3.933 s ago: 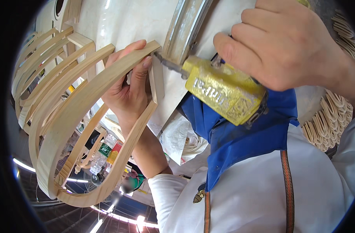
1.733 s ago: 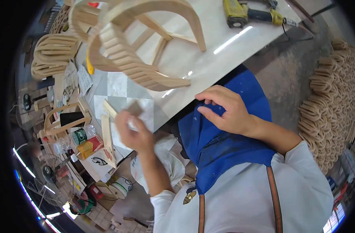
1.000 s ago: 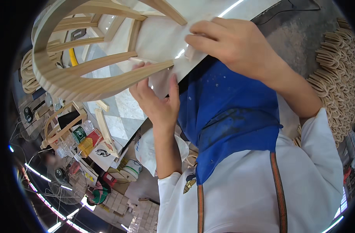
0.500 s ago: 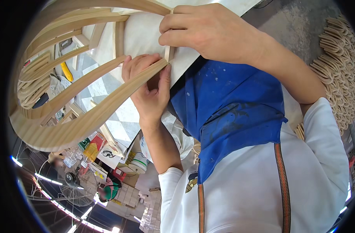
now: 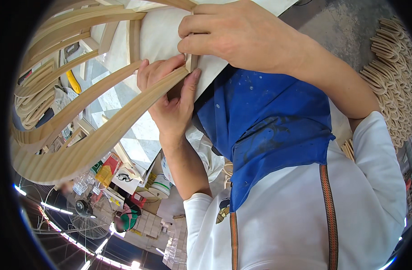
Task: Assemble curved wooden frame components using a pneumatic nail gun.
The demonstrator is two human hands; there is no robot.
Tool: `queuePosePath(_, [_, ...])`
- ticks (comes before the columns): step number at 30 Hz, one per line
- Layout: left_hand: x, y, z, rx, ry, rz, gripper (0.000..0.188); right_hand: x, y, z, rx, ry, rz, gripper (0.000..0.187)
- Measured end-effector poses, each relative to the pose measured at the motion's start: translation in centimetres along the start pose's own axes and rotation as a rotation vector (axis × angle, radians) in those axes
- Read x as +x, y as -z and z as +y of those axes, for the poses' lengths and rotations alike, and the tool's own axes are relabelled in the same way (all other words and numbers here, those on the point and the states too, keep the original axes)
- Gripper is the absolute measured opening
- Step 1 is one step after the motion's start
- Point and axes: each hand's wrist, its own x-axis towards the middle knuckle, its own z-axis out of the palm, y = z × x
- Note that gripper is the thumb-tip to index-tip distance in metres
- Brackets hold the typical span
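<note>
A pale bent-wood frame (image 5: 98,130) curves in from the left, and its near end meets a short wooden crosspiece (image 5: 192,63). Around that near end my left hand (image 5: 170,96) is closed, thumb close to the joint and fingers on the far side. My right hand (image 5: 233,36) is closed on the crosspiece from above, its fingertips partly hidden behind the wood. Both pieces are over a white-topped table (image 5: 163,38), near its edge. Whether the joint is tight or has a gap is too small to tell.
Other curved wooden frames (image 5: 75,22) spread over the table's far left, near a yellow-handled tool (image 5: 73,82). Stacked bent wooden pieces (image 5: 393,81) fill the right side. A fan (image 5: 84,209) and a person in green (image 5: 128,219) are in the lower left background.
Both hands and the bent frame have shifted slightly left in the view. The frame's curved left end sits a little lower. Both grips stay the same.
</note>
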Motion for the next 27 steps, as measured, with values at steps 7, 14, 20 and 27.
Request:
queuePosePath(7, [0.3,0.0,0.1,-0.005,-0.004,-0.019,0.034,0.1,-0.3,0.1,-0.001,-0.004,-0.002,0.012])
queuePosePath(14, [0.4,0.1,0.2,0.006,0.014,-0.041,0.036,0.4,0.1,-0.2,0.101,-0.057,0.034,0.013])
queuePosePath(20, [0.3,-0.2,-0.2,0.004,-0.050,0.002,0.034,0.1,-1.0,0.3,0.115,-0.042,0.085,0.014])
queuePosePath(27, [0.2,0.0,-0.4,0.016,-0.050,-0.011,0.033,0.3,-0.5,-0.2,0.138,-0.059,0.081,0.015])
